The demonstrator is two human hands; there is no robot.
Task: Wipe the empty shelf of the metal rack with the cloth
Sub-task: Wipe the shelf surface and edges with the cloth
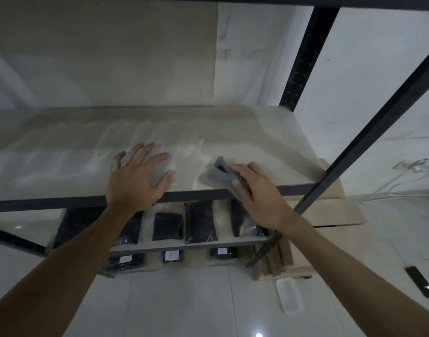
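The empty shelf (91, 142) of the metal rack is a pale board with a dark front rail, and it shows light wipe streaks. My left hand (135, 176) rests flat on it near the front edge, fingers spread. A grey cloth (219, 172) lies bunched on the shelf's front right part. My right hand (254, 190) holds the cloth, fingers curled over it and pressing it onto the board; part of the cloth is hidden under the hand.
Black rack posts (308, 57) stand at the right. Lower shelves hold several black bags (200, 221). Cardboard pieces (330, 212) lean beside the rack. On the white floor lie a white tray (288, 297) and a dark device (420, 283).
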